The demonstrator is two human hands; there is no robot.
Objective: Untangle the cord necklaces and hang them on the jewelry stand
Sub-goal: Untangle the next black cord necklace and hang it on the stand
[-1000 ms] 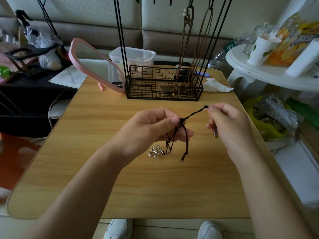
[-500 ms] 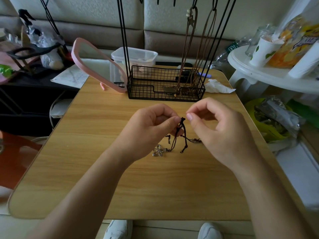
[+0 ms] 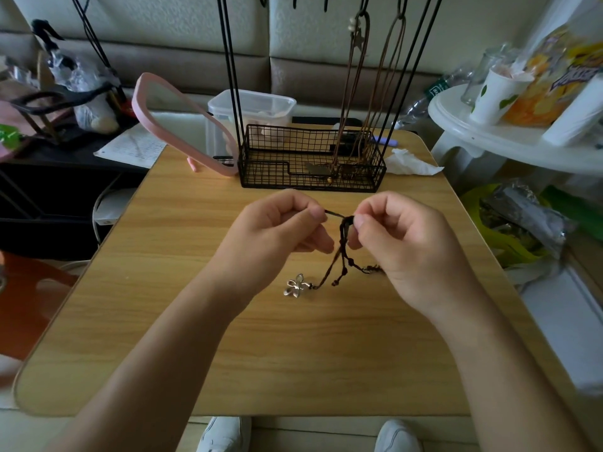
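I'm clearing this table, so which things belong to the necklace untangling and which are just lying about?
Belongs to the job:
- dark cord necklace pinched by left hand and right hand
- flower pendant
- jewelry stand
- brown necklaces already hung

Just lying about:
- pink mirror
- plastic container
- crumpled tissue
- paper cup

The jewelry stand (image 3: 313, 164) lost its top beyond the far edge, the right hand (image 3: 411, 249) hid one end of the tangled cord necklaces (image 3: 342, 252), and the snack bag (image 3: 554, 70) at far right was cropped.
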